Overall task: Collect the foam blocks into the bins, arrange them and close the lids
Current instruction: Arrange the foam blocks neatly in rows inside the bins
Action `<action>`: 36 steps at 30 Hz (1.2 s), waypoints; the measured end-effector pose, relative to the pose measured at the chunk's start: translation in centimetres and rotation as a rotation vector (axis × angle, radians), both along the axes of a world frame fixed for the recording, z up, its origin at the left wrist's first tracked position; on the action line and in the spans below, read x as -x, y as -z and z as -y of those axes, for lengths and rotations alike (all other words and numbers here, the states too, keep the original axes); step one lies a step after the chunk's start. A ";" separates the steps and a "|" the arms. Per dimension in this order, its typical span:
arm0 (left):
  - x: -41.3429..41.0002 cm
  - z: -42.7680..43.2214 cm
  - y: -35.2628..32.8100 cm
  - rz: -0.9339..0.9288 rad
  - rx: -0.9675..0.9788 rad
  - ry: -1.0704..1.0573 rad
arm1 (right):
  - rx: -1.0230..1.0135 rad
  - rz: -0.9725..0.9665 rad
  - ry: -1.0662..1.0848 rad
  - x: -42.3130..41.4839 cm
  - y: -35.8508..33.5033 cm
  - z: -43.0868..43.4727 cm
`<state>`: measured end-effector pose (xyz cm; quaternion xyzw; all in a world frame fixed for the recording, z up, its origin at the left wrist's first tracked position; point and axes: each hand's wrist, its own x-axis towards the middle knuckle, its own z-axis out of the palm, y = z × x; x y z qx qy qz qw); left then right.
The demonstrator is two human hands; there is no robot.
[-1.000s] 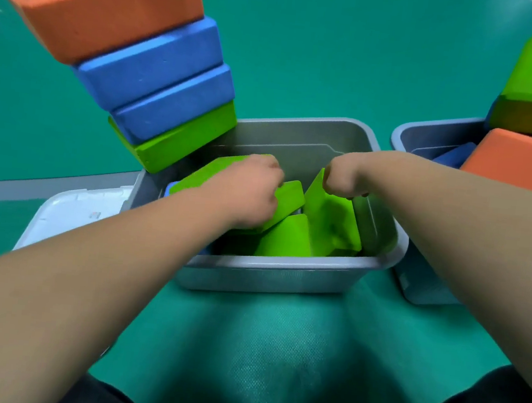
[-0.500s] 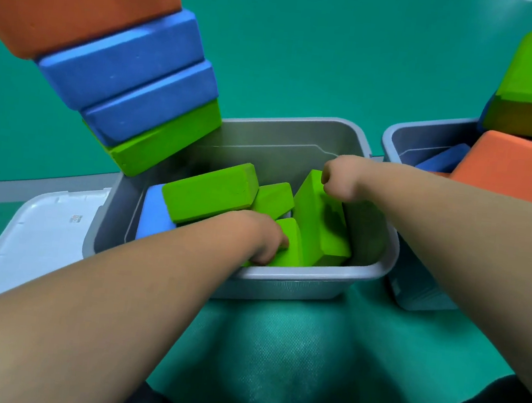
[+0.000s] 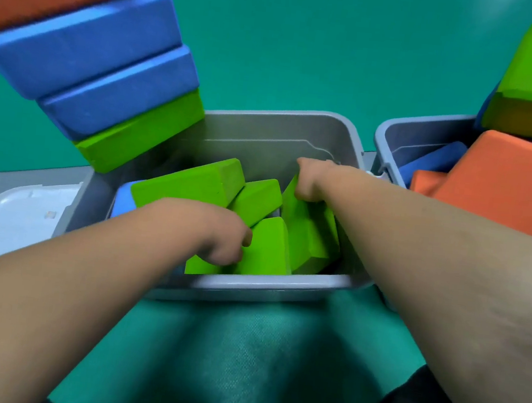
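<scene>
My left hand [image 3: 221, 242] has dropped to the centre bin's [image 3: 265, 287] near block [image 3: 266, 249], fingers curled on it, while my right hand [image 3: 313, 180] still pinches the upright block [image 3: 304, 235] — arranging continues.

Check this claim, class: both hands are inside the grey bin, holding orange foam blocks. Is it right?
Wrong in one respect. The head view shows the left hand and right hand inside the grey bin, but the foam blocks they hold are green, not orange.
</scene>
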<state>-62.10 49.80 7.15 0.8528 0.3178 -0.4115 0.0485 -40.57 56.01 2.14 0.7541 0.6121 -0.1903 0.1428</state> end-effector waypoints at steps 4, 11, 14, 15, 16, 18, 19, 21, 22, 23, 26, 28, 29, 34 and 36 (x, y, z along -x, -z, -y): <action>1.0 -0.5 -2.6 0.273 0.052 -0.051 | 0.021 0.053 -0.005 0.6 1.8 -0.4; 2.1 -2.6 -3.3 0.684 -0.286 0.043 | -0.114 0.164 0.030 1.6 1.2 -1.5; 2.8 -3.4 -2.7 0.535 -0.404 0.104 | -0.132 0.177 0.066 1.6 0.5 -1.3; 2.9 -3.5 -2.4 0.496 -0.400 0.109 | -0.137 0.156 0.097 1.7 0.3 -1.1; 2.9 -3.5 -2.2 0.461 -0.396 0.122 | -0.131 0.134 0.121 1.7 -0.1 -0.9; 2.7 -3.4 -1.8 0.417 -0.405 0.162 | -0.097 0.100 0.134 1.8 -1.0 -0.6; 2.5 -3.3 -1.7 0.413 -0.409 0.170 | -0.085 0.098 0.139 1.7 -1.5 -0.4; 2.0 -3.2 -1.7 0.393 -0.413 0.159 | -0.099 0.107 0.125 1.7 -2.5 0.0; 1.7 -3.1 -1.8 0.371 -0.412 0.150 | -0.131 0.113 0.128 1.7 -2.9 0.3; 1.4 -3.0 -1.7 0.349 -0.410 0.141 | -0.172 0.125 0.145 1.6 -3.2 0.6; 0.9 -2.9 -1.6 0.287 -0.394 0.117 | -0.295 0.198 0.104 1.9 -4.3 1.3; 0.9 -3.0 -1.6 0.268 -0.380 0.105 | -0.301 0.232 0.076 2.2 -5.0 1.7; 0.9 -3.0 -1.6 0.264 -0.371 0.097 | -0.280 0.224 0.085 2.4 -5.3 1.9; 1.3 -3.1 -1.9 0.254 -0.349 0.084 | -0.058 0.228 0.119 3.3 -4.8 4.0; 1.4 -3.1 -1.9 0.255 -0.334 0.070 | -0.025 0.208 0.102 3.1 -4.4 4.4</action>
